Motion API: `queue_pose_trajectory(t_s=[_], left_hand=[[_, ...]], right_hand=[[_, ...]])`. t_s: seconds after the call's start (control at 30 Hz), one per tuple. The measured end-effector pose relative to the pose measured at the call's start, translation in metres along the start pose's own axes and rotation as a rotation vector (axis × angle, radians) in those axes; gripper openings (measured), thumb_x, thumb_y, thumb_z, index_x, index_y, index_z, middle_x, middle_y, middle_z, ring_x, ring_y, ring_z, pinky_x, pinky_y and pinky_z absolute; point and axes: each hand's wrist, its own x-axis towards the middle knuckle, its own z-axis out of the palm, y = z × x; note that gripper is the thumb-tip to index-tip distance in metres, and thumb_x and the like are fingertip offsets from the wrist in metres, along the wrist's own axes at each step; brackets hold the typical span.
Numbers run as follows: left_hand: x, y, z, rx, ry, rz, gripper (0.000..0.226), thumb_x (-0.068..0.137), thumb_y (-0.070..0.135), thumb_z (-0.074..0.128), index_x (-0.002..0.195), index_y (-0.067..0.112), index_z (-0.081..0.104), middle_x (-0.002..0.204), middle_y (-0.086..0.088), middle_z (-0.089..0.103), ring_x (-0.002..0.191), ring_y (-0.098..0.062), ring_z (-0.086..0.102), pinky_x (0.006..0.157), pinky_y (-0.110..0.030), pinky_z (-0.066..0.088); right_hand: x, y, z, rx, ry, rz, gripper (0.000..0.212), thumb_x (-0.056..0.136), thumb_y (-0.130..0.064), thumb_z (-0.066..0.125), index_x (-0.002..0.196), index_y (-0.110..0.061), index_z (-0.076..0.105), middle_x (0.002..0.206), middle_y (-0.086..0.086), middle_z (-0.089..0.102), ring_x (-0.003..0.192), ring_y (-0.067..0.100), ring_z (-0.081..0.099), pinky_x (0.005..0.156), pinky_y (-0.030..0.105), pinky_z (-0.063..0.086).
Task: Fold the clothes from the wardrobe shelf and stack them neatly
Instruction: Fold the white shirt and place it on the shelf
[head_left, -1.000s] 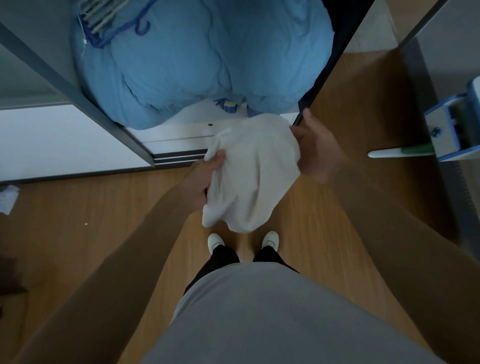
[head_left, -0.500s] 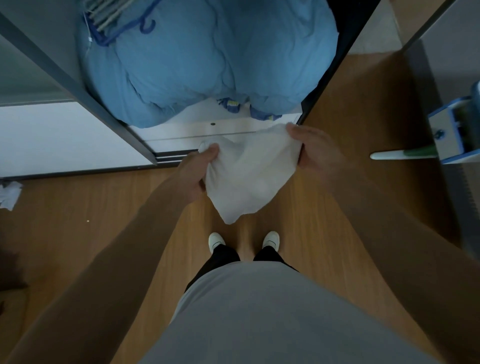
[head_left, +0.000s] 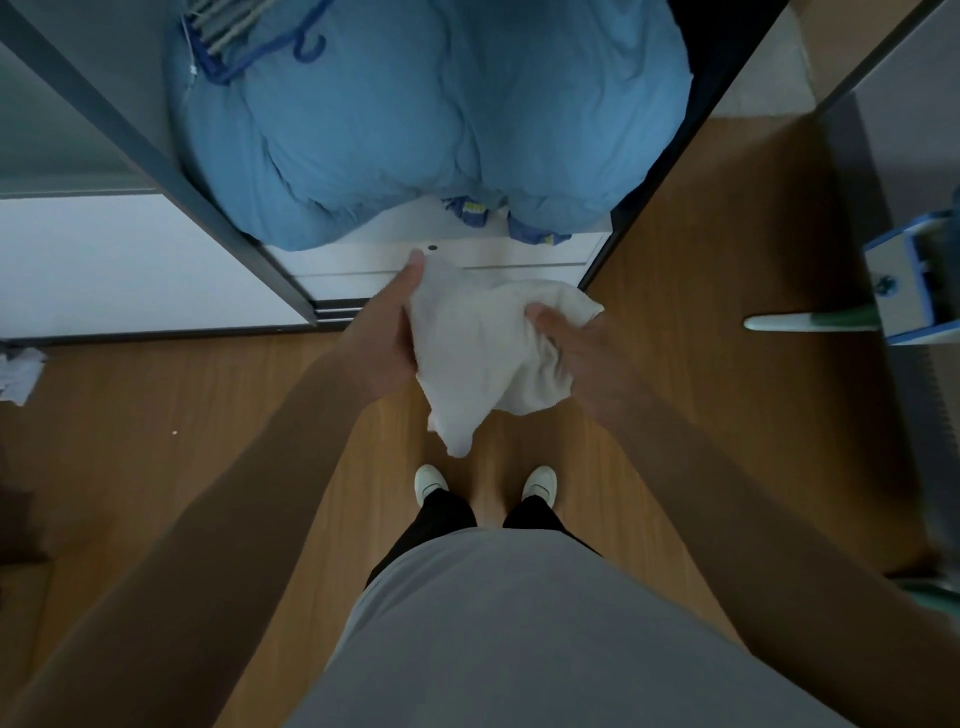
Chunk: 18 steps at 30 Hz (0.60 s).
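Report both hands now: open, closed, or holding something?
Left hand: closed, grips the white cloth at its left edge.
Right hand: closed, pinches the same cloth on its right side.

The fingers of the left hand (head_left: 387, 332) are hidden behind the crumpled white cloth (head_left: 478, 353), and the fingertips of the right hand (head_left: 587, 353) sink into its folds. Beyond both hands, the puffy blue quilt (head_left: 441, 114) runs off the top edge and half covers small blue items (head_left: 470, 210) too small to identify. Right of the right hand, a blue-and-white plastic frame (head_left: 904, 280) is cut off.
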Motion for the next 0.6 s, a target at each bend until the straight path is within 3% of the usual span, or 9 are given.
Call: queue_pose_trajectory(t_s=[0.1, 0.2, 0.3, 0.43, 0.53, 0.6], left_hand=[[-0.001, -0.012, -0.003, 0.203, -0.129, 0.066, 0.042, 0.092, 0.026, 0.063, 0.130, 0.008, 0.058, 0.125, -0.007, 0.070, 0.117, -0.022, 0.066, 0.091, -0.033, 0.057], [0.002, -0.025, -0.004, 0.260, -0.044, 0.097, 0.032, 0.095, 0.008, 0.061, 0.127, 0.008, 0.060, 0.119, -0.006, 0.073, 0.115, -0.025, 0.067, 0.091, -0.036, 0.058], [0.008, -0.025, -0.001, 0.123, -0.012, 0.071, 0.036, 0.098, 0.009, 0.058, 0.133, 0.007, 0.056, 0.124, -0.009, 0.070, 0.116, -0.026, 0.066, 0.089, -0.037, 0.058], [0.012, -0.017, 0.004, 0.086, 0.016, -0.031, 0.036, 0.100, 0.012, 0.055, 0.134, 0.003, 0.055, 0.122, -0.015, 0.070, 0.108, -0.028, 0.070, 0.080, -0.037, 0.060], [0.011, -0.012, 0.000, 0.164, 0.079, -0.077, 0.039, 0.101, 0.021, 0.057, 0.134, 0.001, 0.056, 0.115, -0.014, 0.072, 0.103, -0.026, 0.071, 0.078, -0.037, 0.060], [0.007, -0.012, -0.007, 0.151, 0.033, -0.075, 0.043, 0.096, 0.032, 0.062, 0.130, 0.005, 0.060, 0.119, -0.013, 0.072, 0.109, -0.027, 0.069, 0.082, -0.036, 0.059]], right_hand=[[0.003, -0.005, 0.001, 0.109, 0.076, 0.069, 0.011, 0.089, -0.022, 0.073, 0.094, -0.012, 0.074, 0.106, 0.016, 0.075, 0.103, 0.030, 0.071, 0.098, 0.046, 0.054], [0.005, -0.011, -0.005, 0.138, 0.063, 0.087, 0.022, 0.087, -0.029, 0.075, 0.102, -0.013, 0.074, 0.099, 0.004, 0.078, 0.093, 0.017, 0.074, 0.090, 0.037, 0.057], [0.000, -0.009, -0.013, 0.027, -0.067, 0.099, 0.043, 0.077, -0.043, 0.078, 0.112, -0.019, 0.070, 0.109, 0.002, 0.076, 0.104, 0.020, 0.071, 0.094, 0.040, 0.054], [-0.010, 0.006, -0.017, 0.132, -0.265, 0.132, 0.051, 0.081, -0.028, 0.072, 0.128, -0.013, 0.060, 0.125, 0.013, 0.068, 0.116, 0.029, 0.065, 0.098, 0.047, 0.053], [-0.011, 0.011, -0.008, 0.098, -0.221, 0.058, 0.045, 0.079, -0.023, 0.076, 0.122, -0.013, 0.065, 0.118, 0.011, 0.072, 0.108, 0.026, 0.069, 0.088, 0.042, 0.058], [-0.007, 0.012, 0.001, 0.043, -0.123, 0.053, 0.040, 0.081, -0.021, 0.078, 0.120, -0.012, 0.068, 0.116, 0.010, 0.073, 0.108, 0.025, 0.070, 0.092, 0.043, 0.057]])
